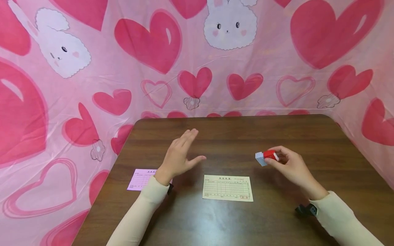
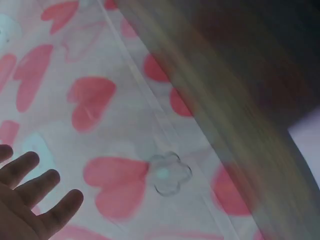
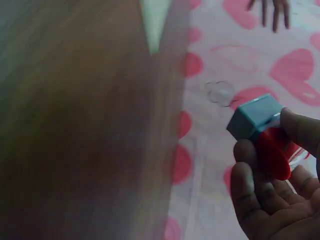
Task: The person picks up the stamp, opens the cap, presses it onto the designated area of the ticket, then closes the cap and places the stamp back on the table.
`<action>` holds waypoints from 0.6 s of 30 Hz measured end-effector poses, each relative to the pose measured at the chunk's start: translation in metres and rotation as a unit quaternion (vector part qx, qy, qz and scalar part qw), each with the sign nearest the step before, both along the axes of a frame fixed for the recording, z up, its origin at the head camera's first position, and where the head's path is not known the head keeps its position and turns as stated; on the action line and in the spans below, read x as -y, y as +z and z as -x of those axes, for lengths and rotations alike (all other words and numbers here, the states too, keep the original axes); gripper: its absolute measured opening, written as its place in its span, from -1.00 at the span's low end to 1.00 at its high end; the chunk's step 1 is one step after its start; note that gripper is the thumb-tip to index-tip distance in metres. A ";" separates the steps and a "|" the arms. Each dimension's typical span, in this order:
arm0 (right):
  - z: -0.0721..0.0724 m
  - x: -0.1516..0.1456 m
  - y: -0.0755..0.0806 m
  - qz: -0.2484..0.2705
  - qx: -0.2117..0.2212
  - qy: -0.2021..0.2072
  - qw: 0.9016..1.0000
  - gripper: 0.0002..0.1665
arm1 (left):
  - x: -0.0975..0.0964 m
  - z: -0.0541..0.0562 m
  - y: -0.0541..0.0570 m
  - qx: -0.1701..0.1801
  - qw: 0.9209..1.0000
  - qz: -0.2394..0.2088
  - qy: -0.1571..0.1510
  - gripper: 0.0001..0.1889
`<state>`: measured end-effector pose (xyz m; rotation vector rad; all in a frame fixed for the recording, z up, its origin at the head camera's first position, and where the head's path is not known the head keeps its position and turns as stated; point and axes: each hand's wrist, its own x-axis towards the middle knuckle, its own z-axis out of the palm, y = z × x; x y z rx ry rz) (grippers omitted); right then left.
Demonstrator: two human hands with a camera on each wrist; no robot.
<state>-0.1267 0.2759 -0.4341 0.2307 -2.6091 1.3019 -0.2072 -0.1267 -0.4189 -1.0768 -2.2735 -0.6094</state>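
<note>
In the head view my right hand (image 1: 290, 165) holds a small stamp (image 1: 267, 157), red with a pale grey-blue end, pinched between thumb and fingers above the table's right half. The right wrist view shows the stamp's grey end (image 3: 256, 117) pointing away from the palm. My left hand (image 1: 180, 155) is raised over the table with fingers straight and thumb spread, holding nothing. Between the hands lies a pale yellow printed form (image 1: 227, 188) with a small red mark at its lower right corner. A pink-purple form (image 1: 140, 180) lies partly hidden behind my left wrist.
Both forms lie flat on a dark brown wooden table (image 1: 231, 140). A pink curtain (image 1: 209, 58) with hearts and rabbits surrounds its far and side edges. Each wrist carries a black strapped device, the right one (image 1: 306, 210) showing more fully.
</note>
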 end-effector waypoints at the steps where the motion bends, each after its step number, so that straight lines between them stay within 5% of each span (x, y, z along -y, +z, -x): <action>1: 0.000 -0.002 -0.003 -0.021 -0.003 -0.002 1.000 -0.59 | 0.005 0.001 0.000 0.006 1.000 0.001 0.009 -0.01; 9: -0.004 -0.010 -0.022 -0.074 0.000 0.009 0.997 -0.54 | 0.036 0.003 -0.007 0.036 0.998 0.000 0.054 -0.03; 18: -0.003 -0.020 -0.022 -0.135 -0.016 0.033 0.990 -0.49 | 0.054 0.006 -0.007 0.048 0.996 0.000 0.082 -0.06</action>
